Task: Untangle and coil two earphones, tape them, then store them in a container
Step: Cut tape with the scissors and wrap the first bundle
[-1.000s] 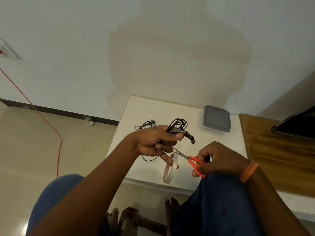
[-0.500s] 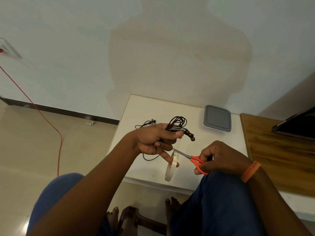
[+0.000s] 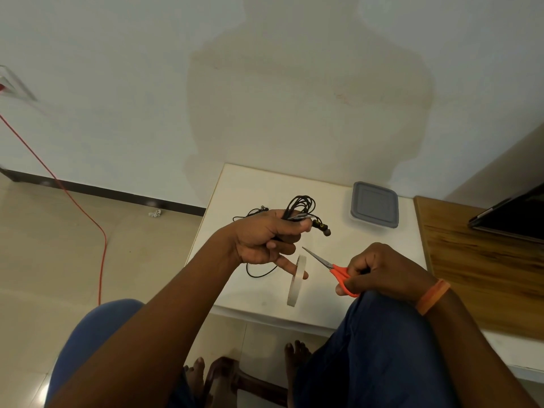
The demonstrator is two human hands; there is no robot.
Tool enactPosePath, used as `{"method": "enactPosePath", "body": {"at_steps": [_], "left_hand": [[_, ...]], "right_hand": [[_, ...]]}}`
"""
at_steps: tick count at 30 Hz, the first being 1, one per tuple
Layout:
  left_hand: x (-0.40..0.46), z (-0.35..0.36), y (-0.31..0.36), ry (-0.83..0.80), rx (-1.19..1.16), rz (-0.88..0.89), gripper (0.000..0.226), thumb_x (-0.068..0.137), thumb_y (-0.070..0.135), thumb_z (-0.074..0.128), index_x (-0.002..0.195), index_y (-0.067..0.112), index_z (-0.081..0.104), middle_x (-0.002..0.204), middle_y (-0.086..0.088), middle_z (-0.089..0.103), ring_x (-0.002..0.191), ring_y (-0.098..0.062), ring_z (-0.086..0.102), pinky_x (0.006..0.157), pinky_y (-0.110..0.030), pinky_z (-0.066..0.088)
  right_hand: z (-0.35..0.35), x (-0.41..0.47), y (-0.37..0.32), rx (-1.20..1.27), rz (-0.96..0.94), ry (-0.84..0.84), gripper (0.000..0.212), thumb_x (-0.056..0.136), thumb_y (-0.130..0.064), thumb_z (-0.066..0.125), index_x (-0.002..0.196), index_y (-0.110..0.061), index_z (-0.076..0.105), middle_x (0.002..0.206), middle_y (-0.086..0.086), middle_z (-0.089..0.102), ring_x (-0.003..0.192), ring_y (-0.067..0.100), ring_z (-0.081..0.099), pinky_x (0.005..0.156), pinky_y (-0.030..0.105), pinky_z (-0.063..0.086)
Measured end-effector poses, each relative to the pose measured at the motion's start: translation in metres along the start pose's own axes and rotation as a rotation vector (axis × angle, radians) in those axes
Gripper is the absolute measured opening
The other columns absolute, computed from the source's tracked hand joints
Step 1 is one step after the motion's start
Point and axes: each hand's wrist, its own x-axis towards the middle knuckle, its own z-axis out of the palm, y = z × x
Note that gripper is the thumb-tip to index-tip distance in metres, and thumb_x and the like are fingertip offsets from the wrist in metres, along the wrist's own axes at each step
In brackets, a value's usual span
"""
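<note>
scissors pull clear of the tape — the cut looks made

right hand (image 3: 379,272) grips the orange scissors (image 3: 332,267), blades now closed and drawn back from the tape roll (image 3: 296,280) hanging on a left finger; left hand (image 3: 265,240) clutches the coiled earphone (image 3: 303,210) over the worktop (image 3: 323,307) — lidded container (image 3: 374,204) beyond.

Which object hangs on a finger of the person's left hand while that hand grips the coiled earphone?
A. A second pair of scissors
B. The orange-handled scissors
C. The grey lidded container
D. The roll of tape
D. The roll of tape hangs looped over an outstretched finger of the left hand, which grips the coiled earphone; the scissors are in the right hand.
</note>
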Motion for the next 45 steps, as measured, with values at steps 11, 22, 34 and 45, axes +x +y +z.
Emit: {"method": "enactPosePath", "body": {"at_steps": [11, 22, 34, 45], "left_hand": [[0.008, -0.001, -0.005, 0.2, -0.1, 0.115, 0.015, 0.096, 0.019, 0.061, 0.082, 0.021, 0.066, 0.052, 0.009, 0.028, 0.039, -0.005, 0.024, 0.097, -0.07, 0.043], [0.017, 0.007, -0.003, 0.244, -0.346, 0.27, 0.007, 0.091, 0.026, 0.062, 0.088, 0.022, 0.057, 0.05, 0.011, 0.024, 0.039, -0.004, 0.024, 0.096, -0.068, 0.045], [0.018, -0.002, 0.0, 0.23, -0.414, 0.324, 0.006, 0.096, 0.024, 0.058, 0.093, 0.019, 0.059, 0.049, 0.01, 0.025, 0.039, -0.005, 0.026, 0.099, -0.068, 0.042], [0.025, -0.007, -0.008, 0.29, -0.35, 0.331, 0.007, 0.093, 0.024, 0.064, 0.088, 0.019, 0.065, 0.05, 0.009, 0.024, 0.039, -0.007, 0.024, 0.093, -0.057, 0.051]], "right_hand": [[0.003, 0.006, 0.014, -0.105, 0.037, 0.122, 0.04, 0.066, -0.052, 0.079, 0.062, -0.013, 0.075, 0.06, 0.006, 0.066, 0.052, 0.009, 0.055, 0.051, 0.009, 0.042], [0.025, 0.021, -0.012, 0.615, 0.197, 0.363, 0.03, 0.074, -0.035, 0.075, 0.088, -0.008, 0.076, 0.091, 0.008, 0.075, 0.093, 0.022, 0.069, 0.072, 0.028, 0.057], [0.007, 0.024, -0.006, 0.553, 0.148, 0.554, 0.019, 0.078, -0.023, 0.078, 0.081, -0.004, 0.076, 0.084, 0.011, 0.074, 0.08, 0.017, 0.066, 0.076, 0.035, 0.056], [-0.01, 0.035, 0.146, -0.666, 0.539, 0.345, 0.034, 0.093, -0.049, 0.055, 0.085, -0.016, 0.063, 0.086, 0.002, 0.066, 0.082, 0.018, 0.065, 0.078, 0.03, 0.05]]}}
